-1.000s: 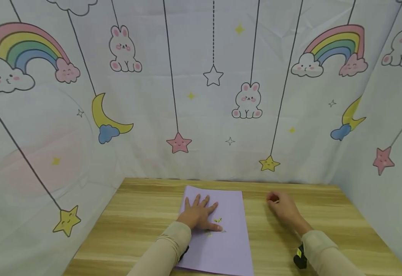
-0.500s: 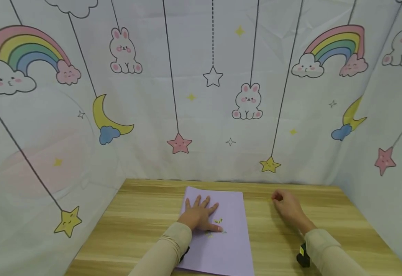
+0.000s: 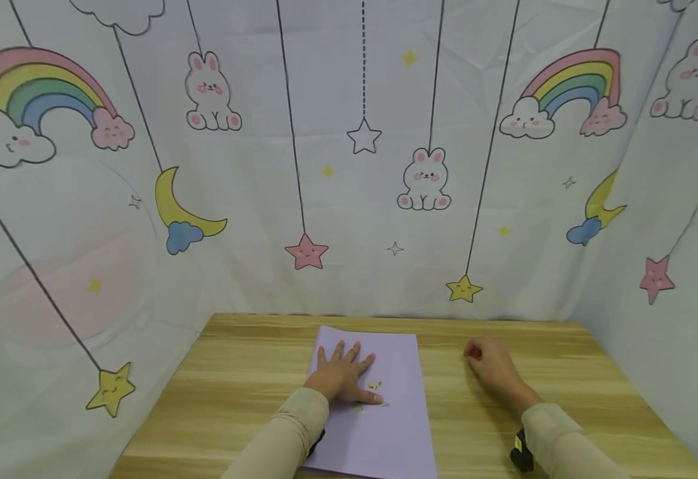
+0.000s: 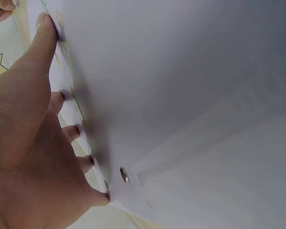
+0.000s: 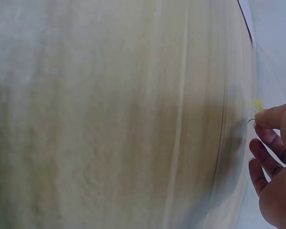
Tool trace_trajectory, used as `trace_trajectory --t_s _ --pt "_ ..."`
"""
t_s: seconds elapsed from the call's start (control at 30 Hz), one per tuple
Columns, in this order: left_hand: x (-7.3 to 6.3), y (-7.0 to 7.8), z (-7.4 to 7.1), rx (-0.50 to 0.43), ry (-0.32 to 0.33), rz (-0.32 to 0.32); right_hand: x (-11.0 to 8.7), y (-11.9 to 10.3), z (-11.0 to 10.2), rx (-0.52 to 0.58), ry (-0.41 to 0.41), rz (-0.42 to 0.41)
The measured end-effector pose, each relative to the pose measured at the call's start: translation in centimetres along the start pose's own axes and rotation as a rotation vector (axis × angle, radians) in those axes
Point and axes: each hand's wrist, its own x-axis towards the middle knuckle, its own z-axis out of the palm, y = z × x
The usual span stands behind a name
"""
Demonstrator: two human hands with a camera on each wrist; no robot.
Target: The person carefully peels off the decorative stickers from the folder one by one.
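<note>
My left hand (image 3: pixel 339 380) lies spread flat on a light purple sheet-like cover (image 3: pixel 384 439), pressing on its left half. In the left wrist view the cover (image 4: pixel 195 95) shows a metal-rimmed hole (image 4: pixel 124 175) near its edge. Small yellow and green flower pieces (image 3: pixel 375 385) sit on the cover beside the thumb. Over the table, right of the cover, my right hand (image 3: pixel 494 366) pinches a tiny yellow flower piece (image 5: pixel 257 103) with a thin stem between thumb and index finger. Whether the piece is a sticker or a dried flower I cannot tell.
Beneath everything is a wood-grain table (image 3: pixel 241 372). A white cloth backdrop (image 3: pixel 253 166) printed with rabbits, stars and rainbows surrounds it at the back and both sides. A black wrist device (image 3: pixel 522 452) is strapped at the right cuff.
The right hand drifts slightly right, then a little back left, still pinching. My left hand stays in place on the cover. The whole view shifts slightly with the head.
</note>
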Motion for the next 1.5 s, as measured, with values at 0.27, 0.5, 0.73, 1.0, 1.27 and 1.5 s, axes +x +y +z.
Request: trace_trajectory --t_s 0.27,0.5,0.73,1.0,1.27,1.5 --pt "-0.2 0.0 -0.5 0.008 -0.004 -0.006 0.0 -0.5 0.0 -0.023 -0.03 -0.015" --pt "1.9 -1.3 2.0 0.005 -0.002 0.004 -0.1 -0.4 -0.1 -0.036 -0.071 -0.004" --pt "1.7 -1.3 1.8 -0.011 -0.015 0.003 -0.3 -0.5 -0.1 -0.034 -0.076 -0.021" --pt "0.4 -0.4 0.5 -0.001 0.0 -0.003 -0.4 -0.1 0.0 -0.036 -0.073 -0.031" --pt "-0.5 0.1 -0.2 0.009 0.002 0.002 -0.5 0.0 0.1 -0.034 -0.075 0.007" --pt "0.1 -0.2 0.2 -0.006 -0.018 -0.008 -0.5 -0.2 0.0 -0.039 -0.07 0.019"
